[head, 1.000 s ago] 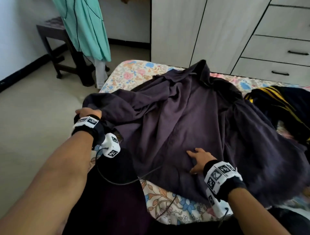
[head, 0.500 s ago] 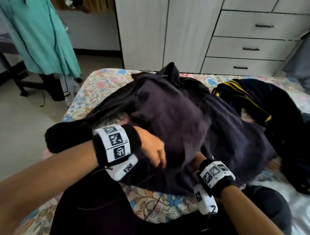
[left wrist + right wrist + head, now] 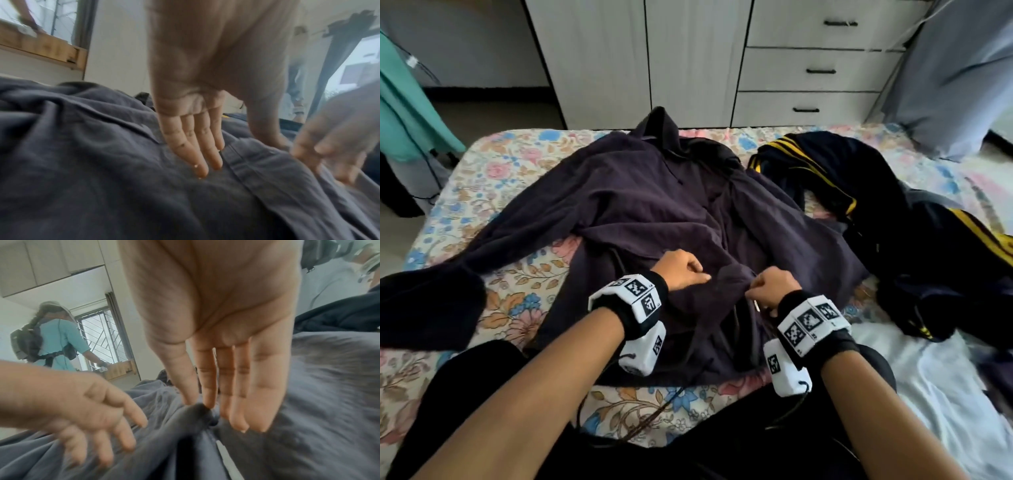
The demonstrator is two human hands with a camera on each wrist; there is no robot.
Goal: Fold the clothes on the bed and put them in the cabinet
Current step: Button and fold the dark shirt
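A dark purple shirt (image 3: 640, 205) lies spread and creased on the floral bed sheet (image 3: 517, 164), collar toward the cabinet (image 3: 688, 61). My left hand (image 3: 697, 274) rests on the shirt's front near the middle, fingers straight and flat on the cloth (image 3: 205, 162). Just to its right, my right hand (image 3: 753, 291) pinches a raised fold of the shirt between thumb and forefinger (image 3: 197, 404), with its other fingers held straight. The two hands are almost touching.
A black garment with yellow stripes (image 3: 859, 192) lies on the bed to the right, and a white cloth (image 3: 928, 394) at the near right. Drawers (image 3: 822, 72) face the bed's far edge. A person in teal (image 3: 400, 102) stands at the left.
My left hand came in from the shirt's left edge, carrying cloth over, and now lies flat at the middle. My right hand went from flat on the shirt to pinching a fold. The view swung right.
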